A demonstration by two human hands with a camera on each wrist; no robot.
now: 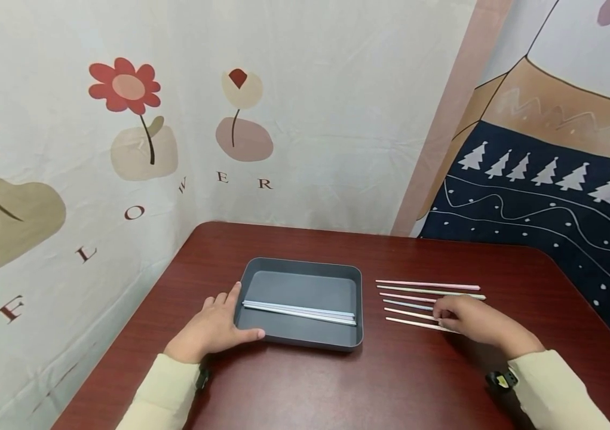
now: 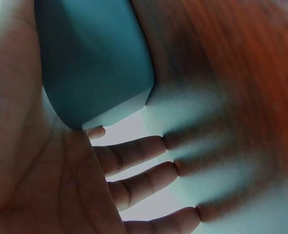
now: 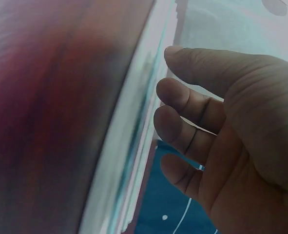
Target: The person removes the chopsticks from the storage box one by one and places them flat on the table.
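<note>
A grey rectangular tray [image 1: 305, 269] sits on the table with several pale blue and white chopsticks [image 1: 299, 312] lying across it. My left hand [image 1: 213, 325] is at its left end, thumb along the front side and fingers spread straight by the left wall. In the left wrist view the tray's corner [image 2: 95, 63] lies between thumb and fingers, with the fingertips on the tabletop. To the right of the tray, several pastel chopsticks [image 1: 417, 291] lie in a row. Over their right ends is my right hand [image 1: 468, 316], its fingers [image 3: 170, 122] loosely bent, tips right at the chopsticks [image 3: 129, 161].
The dark red wooden table [image 1: 331, 388] carries the tray and the chopsticks. Behind and to the left hangs a pale curtain [image 1: 326, 107] with flower prints; at the right hangs a navy cloth [image 1: 541, 209] with white trees. A gap of tabletop separates tray and chopstick row.
</note>
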